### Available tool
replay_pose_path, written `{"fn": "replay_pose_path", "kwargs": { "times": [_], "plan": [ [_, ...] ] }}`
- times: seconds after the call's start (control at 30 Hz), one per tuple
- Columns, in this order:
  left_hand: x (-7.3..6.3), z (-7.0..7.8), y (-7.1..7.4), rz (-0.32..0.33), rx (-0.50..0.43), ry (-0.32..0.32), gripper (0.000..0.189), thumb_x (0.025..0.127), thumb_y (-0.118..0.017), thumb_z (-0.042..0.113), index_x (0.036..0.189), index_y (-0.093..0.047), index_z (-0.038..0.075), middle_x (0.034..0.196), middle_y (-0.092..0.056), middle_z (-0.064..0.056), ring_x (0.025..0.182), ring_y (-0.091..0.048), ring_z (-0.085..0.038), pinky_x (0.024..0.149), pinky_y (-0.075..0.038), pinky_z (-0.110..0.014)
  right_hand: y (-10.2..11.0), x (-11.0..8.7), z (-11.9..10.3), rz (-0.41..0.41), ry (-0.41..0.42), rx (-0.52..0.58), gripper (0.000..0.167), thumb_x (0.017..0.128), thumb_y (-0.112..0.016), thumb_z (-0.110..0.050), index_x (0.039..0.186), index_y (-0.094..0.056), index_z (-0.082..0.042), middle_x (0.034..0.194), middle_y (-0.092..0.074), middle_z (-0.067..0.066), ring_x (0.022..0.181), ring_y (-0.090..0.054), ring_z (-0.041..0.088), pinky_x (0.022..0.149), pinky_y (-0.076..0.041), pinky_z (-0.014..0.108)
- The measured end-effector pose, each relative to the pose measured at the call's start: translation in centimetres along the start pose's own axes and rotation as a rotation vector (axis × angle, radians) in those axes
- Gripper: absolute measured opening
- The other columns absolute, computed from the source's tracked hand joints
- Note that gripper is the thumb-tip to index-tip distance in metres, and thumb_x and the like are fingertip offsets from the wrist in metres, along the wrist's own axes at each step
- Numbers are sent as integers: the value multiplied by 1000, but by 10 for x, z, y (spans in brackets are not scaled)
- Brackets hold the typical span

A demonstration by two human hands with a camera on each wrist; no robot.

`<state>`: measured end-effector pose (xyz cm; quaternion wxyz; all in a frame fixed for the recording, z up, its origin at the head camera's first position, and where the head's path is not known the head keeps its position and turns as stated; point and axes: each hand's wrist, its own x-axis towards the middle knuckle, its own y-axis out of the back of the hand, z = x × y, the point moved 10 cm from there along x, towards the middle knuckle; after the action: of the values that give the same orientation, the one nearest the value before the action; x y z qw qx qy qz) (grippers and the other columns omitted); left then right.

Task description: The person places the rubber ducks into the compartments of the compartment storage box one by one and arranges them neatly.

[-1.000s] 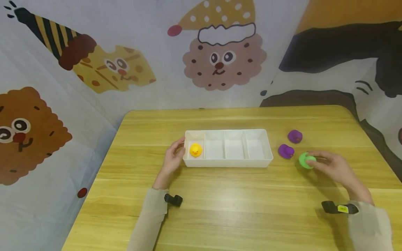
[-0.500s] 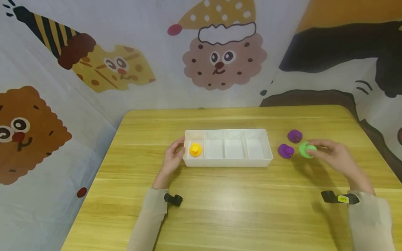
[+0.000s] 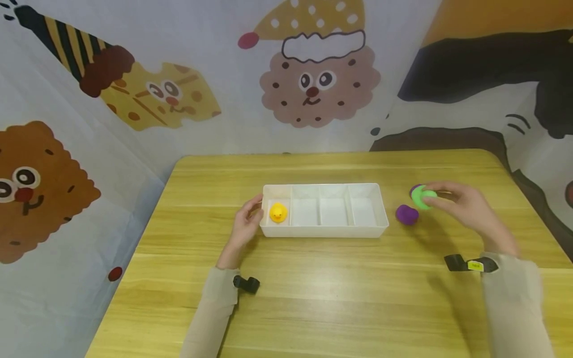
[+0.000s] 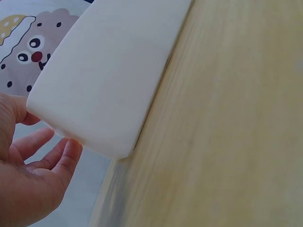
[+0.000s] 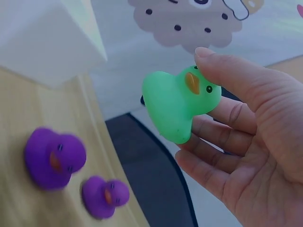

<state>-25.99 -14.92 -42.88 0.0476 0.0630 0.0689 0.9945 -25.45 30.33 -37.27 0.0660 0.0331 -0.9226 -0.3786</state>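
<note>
My right hand pinches a green rubber duck between thumb and fingers, lifted off the table. In the head view the green duck overlaps the farther purple rubber duck. A nearer purple rubber duck sits on the table to the tray's right. At the left end of a white divided tray, my left hand holds the end wall, its bent fingers against the outside. A yellow rubber duck sits in the tray's leftmost compartment; the other compartments hold nothing.
The wooden table has its far edge close to a white cloth backdrop printed with cartoon food. Black wrist cameras are strapped over both sleeves.
My right hand has carried the green duck away from me and slightly left, from beside the nearer purple duck to over the farther one. My left hand and the tray stay put.
</note>
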Motion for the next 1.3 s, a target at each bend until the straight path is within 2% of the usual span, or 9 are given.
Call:
{"fn": "replay_pose_path", "kwargs": {
  "times": [0.13, 0.33, 0.5, 0.63, 0.77, 0.9, 1.0, 1.1, 1.3],
  "plan": [
    [0, -1, 1, 5, 8, 5, 42, 90, -45, -11, 132, -40, -16, 136, -39, -33, 121, -41, -47, 94, -44, -29, -5, 8, -14, 6, 27, 34, 31, 85, -70, -22, 110, -65, -4, 109, -56, -21, 90, -50, -16, 72, -43, 5],
    [0, -1, 0, 5, -2, 13, 42, 90, -45, -11, 132, -40, -16, 136, -39, -33, 122, -40, -47, 101, -39, -50, -18, 19, -35, -15, 76, 124, 29, 85, -69, -15, 110, -64, 1, 106, -60, -17, 82, -62, -5, 63, -54, 20],
    [0, 0, 0, 2, -6, 3, 42, 91, -44, -11, 132, -40, -16, 136, -39, -32, 121, -40, -47, 100, -41, -44, -27, 27, -49, -31, 109, 157, 27, 85, -69, -13, 109, -64, 0, 116, -61, 2, 76, -63, -1, 54, -53, 24],
    [0, 0, 1, 0, -2, 0, 42, 91, -44, -11, 132, -40, -16, 137, -39, -32, 121, -41, -47, 98, -42, -39, -32, 33, -57, -32, 124, 139, 27, 84, -71, -14, 108, -66, -2, 124, -57, 18, 81, -62, 0, 51, -50, 24],
    [1, -1, 1, 3, -6, -1, 42, 90, -45, -12, 132, -40, -16, 137, -39, -32, 121, -41, -47, 99, -41, -42, -39, 39, -68, -44, 162, 130, 27, 83, -72, -12, 108, -67, -3, 124, -58, 19, 100, -58, 3, 69, -51, 17],
    [1, -1, 1, 7, -18, -3, 42, 90, -44, -13, 131, -39, -18, 137, -37, -33, 121, -40, -48, 101, -40, -46, -47, 44, -81, -73, 217, 140, 26, 83, -71, -9, 108, -67, -3, 122, -60, 16, 106, -53, 0, 87, -44, 13],
    [1, 0, 1, 5, -18, -4, 42, 90, -44, -13, 131, -38, -18, 137, -37, -33, 121, -39, -48, 101, -39, -48, -53, 46, -92, -90, 265, 144, 25, 83, -70, -7, 107, -67, -3, 120, -61, 17, 104, -51, -5, 89, -41, 12],
    [1, 0, 1, -1, -13, -5, 42, 90, -44, -12, 132, -38, -17, 137, -37, -33, 122, -39, -48, 102, -38, -49, -60, 48, -102, -107, 312, 154, 24, 83, -70, -5, 106, -67, -1, 118, -62, 18, 105, -52, -2, 90, -40, 12],
    [1, 0, 0, -2, -6, -1, 42, 90, -44, -12, 132, -39, -17, 137, -38, -32, 122, -40, -47, 101, -38, -50, -77, 53, -118, -160, 348, 184, 25, 84, -69, -6, 107, -66, 0, 119, -61, 18, 108, -57, 25, 88, -43, 12]
  ]
}}
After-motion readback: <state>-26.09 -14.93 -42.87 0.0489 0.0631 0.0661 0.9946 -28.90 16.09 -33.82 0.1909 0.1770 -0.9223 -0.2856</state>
